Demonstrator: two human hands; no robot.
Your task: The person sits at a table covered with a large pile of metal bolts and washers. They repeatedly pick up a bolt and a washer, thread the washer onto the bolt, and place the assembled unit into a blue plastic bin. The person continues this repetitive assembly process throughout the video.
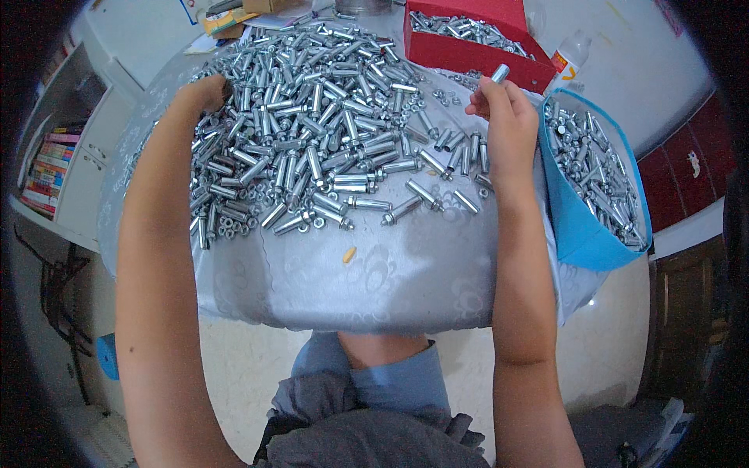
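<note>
A large heap of shiny metal sleeve anchor bolts [312, 117] covers much of the table. My right hand [505, 117] is raised between the heap and a blue fabric bin [597, 242], its fingers closed around one sleeve anchor bolt [500, 74] that pokes up above them. My left hand [209, 92] reaches into the far left side of the heap, bent inward; its fingertips are hidden among the bolts and behind the hand. Loose nuts [228, 225] lie along the heap's near left edge. More bolts fill the blue bin.
A red box [468, 48] with bolts stands at the back right, beside a plastic bottle [573, 54]. A silvery patterned cloth [421, 288] covers the table, with a small yellowish piece [349, 255] near the front. At left stands a bookshelf [55, 168].
</note>
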